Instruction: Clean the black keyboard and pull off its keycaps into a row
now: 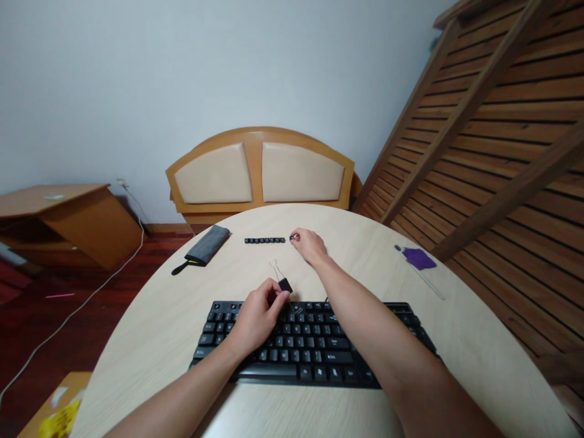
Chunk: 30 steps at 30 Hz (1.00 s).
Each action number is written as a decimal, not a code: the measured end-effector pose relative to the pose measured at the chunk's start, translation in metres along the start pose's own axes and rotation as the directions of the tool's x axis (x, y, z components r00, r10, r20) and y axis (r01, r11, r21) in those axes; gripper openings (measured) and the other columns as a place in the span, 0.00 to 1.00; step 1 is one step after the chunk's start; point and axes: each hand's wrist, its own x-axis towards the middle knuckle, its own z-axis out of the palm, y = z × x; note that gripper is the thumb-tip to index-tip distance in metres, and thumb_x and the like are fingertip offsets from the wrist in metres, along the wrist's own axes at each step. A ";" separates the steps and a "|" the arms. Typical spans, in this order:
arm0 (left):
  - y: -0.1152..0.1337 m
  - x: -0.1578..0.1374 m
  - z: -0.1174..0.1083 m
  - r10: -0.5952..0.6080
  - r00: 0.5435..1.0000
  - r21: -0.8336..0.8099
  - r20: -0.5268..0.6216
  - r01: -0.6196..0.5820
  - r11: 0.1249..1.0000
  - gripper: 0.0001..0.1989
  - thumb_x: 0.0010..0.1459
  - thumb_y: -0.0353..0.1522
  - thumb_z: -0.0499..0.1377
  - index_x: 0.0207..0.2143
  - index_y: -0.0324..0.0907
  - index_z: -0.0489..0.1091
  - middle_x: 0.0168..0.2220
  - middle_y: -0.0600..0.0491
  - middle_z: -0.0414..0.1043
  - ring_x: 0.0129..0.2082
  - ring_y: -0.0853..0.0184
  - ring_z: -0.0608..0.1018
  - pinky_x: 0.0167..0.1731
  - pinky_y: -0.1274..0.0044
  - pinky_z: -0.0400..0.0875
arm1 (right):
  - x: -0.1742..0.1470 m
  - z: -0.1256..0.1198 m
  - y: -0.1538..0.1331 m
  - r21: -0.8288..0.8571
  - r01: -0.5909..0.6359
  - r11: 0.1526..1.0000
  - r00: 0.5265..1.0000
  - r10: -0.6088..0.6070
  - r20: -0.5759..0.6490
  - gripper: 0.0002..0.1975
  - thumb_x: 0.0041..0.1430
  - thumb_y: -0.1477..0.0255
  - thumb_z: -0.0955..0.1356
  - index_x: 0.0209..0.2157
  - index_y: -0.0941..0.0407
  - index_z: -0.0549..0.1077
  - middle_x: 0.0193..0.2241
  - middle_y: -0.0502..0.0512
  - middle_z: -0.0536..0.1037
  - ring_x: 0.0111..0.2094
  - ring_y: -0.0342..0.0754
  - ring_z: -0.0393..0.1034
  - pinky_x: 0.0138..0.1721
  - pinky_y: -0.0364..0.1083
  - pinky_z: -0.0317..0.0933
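Observation:
A black keyboard (292, 371) lies along the near part of the table. Over its top rows, my left hand (262, 310) is closed on a keycap puller (285, 285) with a black body and thin wire loops pointing away from me. My right hand (309, 244) reaches farther out and pinches a small black keycap (292, 238) at the table surface. Just left of those fingertips runs a straight row of several black keycaps (264, 240). My right forearm hides part of the keyboard's right side.
A grey pouch (207, 245) with a black loop lies at the left. On the right are a purple cloth (420, 258) and a thin brush (424, 277). The round table (150, 340) has a curved edge; a wooden slatted panel (502, 152) leans beyond it.

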 end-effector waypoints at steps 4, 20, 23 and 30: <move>0.000 0.000 -0.001 -0.002 1.000 0.001 0.006 0.002 1.000 0.11 0.64 0.39 0.54 0.31 0.43 0.65 0.28 0.55 0.72 0.31 0.63 0.73 0.34 0.74 0.64 | 0.001 0.007 -0.001 0.001 0.020 1.000 1.000 -0.020 -0.004 0.11 0.64 0.69 0.65 0.46 0.49 0.75 0.43 0.53 0.79 0.44 0.48 0.72 0.43 0.44 0.61; 0.004 0.000 -0.001 -0.012 1.000 -0.005 0.012 0.012 1.000 0.11 0.64 0.38 0.54 0.31 0.42 0.66 0.28 0.55 0.71 0.30 0.65 0.72 0.32 0.76 0.63 | 0.002 0.014 -0.003 -0.001 0.054 0.999 0.998 -0.054 -0.037 0.11 0.62 0.71 0.66 0.45 0.49 0.76 0.44 0.53 0.79 0.45 0.48 0.72 0.44 0.44 0.62; 0.003 0.000 -0.001 -0.006 1.000 -0.009 0.009 0.006 1.000 0.11 0.64 0.38 0.54 0.31 0.42 0.65 0.28 0.56 0.71 0.30 0.65 0.72 0.32 0.76 0.63 | 0.002 0.014 -0.003 0.003 0.058 0.998 0.998 -0.058 -0.035 0.11 0.62 0.71 0.66 0.45 0.49 0.76 0.44 0.53 0.79 0.45 0.48 0.72 0.45 0.44 0.62; 0.002 0.001 -0.001 -0.004 1.000 -0.013 0.010 0.005 1.000 0.11 0.64 0.38 0.54 0.31 0.42 0.66 0.28 0.56 0.71 0.30 0.65 0.72 0.33 0.76 0.63 | 0.002 0.014 -0.005 -0.001 0.053 0.999 0.998 -0.053 -0.038 0.10 0.62 0.69 0.67 0.44 0.49 0.76 0.43 0.52 0.79 0.44 0.49 0.72 0.43 0.44 0.62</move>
